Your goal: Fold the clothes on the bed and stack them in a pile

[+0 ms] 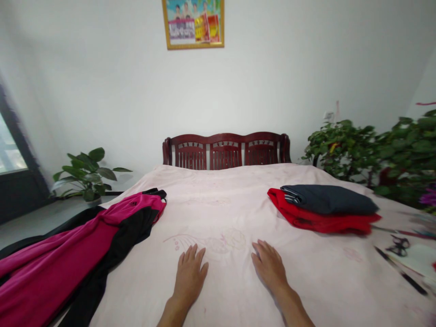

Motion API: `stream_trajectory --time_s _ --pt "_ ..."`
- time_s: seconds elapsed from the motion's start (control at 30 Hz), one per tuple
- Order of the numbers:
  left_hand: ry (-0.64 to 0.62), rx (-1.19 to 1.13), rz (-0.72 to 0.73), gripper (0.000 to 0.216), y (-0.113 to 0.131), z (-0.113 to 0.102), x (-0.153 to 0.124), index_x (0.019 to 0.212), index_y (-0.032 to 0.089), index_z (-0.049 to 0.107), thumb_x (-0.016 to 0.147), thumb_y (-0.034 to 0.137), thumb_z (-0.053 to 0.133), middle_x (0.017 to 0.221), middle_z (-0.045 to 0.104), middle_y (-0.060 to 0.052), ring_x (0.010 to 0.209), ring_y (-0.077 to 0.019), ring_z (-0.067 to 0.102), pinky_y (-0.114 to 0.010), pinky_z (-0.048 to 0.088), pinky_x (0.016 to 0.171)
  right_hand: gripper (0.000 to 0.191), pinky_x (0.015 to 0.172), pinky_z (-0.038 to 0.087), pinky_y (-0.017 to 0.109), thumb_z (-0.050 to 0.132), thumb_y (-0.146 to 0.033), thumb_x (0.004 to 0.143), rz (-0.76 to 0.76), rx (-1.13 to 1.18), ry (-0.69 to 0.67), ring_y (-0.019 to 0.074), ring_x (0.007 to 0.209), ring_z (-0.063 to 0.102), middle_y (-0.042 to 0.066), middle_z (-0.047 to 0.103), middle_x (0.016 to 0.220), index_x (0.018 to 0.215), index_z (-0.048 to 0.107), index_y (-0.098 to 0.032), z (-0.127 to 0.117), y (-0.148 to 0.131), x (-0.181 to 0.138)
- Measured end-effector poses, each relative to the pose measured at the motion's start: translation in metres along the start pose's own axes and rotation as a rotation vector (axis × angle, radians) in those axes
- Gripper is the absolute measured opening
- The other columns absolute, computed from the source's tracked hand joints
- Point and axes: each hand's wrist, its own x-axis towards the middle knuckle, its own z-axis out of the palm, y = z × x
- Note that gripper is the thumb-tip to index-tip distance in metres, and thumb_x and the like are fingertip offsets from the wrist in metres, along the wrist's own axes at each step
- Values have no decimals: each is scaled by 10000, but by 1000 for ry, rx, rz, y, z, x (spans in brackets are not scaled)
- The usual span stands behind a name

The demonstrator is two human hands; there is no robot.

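My left hand (190, 274) lies palm down on the pale pink cloth (218, 209), its fingers stretched out and nothing in it. To its right, my right hand (270, 267) rests flat on the same cloth, also holding nothing. A magenta and black jacket (91, 231) is spread out at the left, with its sleeves lying along its sides. Beyond my right hand sits a stack of folded clothes: a dark blue-grey garment (334, 198) with striped trim on top of a red garment (327, 221).
Near the right edge lie a black pen-like object (402, 271), a small black item (398, 245) and a white sheet (413, 260). A dark red wooden bench back (226, 152) stands behind. Leafy plants grow at left (89, 172) and right (344, 150). A framed picture (194, 25) hangs above.
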Motion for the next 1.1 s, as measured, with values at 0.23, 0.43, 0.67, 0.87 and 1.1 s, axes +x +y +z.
stream_trajectory --time_s 0.23,0.43,0.67,0.87,1.1 --pt "9 -3 3 482 0 1 0 1407 251 546 937 280 449 1526 477 -84 1435 -269 383 -462 254 1185 441 1165 297 442 420 -277 936 0 4 2 272 1370 456 113 557 1436 1306 639 -177 -1 0 0" --pt "5 -1 6 482 -1 2 0 1412 249 544 941 283 446 1531 470 -87 1438 -272 380 -463 254 1186 448 1175 277 432 409 -277 942 6 -14 -14 265 1379 444 99 541 1454 1322 627 -183 -1 0 -1" --pt "3 6 3 479 0 1 0 1405 243 551 937 263 449 1527 474 -91 1434 -278 387 -467 260 1186 441 1155 309 433 428 -266 932 -2 0 -3 269 1363 462 111 561 1431 1310 637 -174 -4 -1 -1" --pt "10 3 13 482 -1 2 0 1406 243 549 934 262 453 1524 478 -88 1434 -279 387 -469 266 1184 429 1152 318 442 449 -263 923 -1 19 19 270 1353 473 113 570 1420 1294 649 -181 -1 0 0" --pt "8 3 12 482 -1 2 0 1406 245 550 934 270 453 1524 478 -91 1435 -282 385 -472 266 1182 437 1161 303 445 438 -267 934 -1 15 2 277 1360 465 122 559 1431 1307 641 -164 -1 1 1"
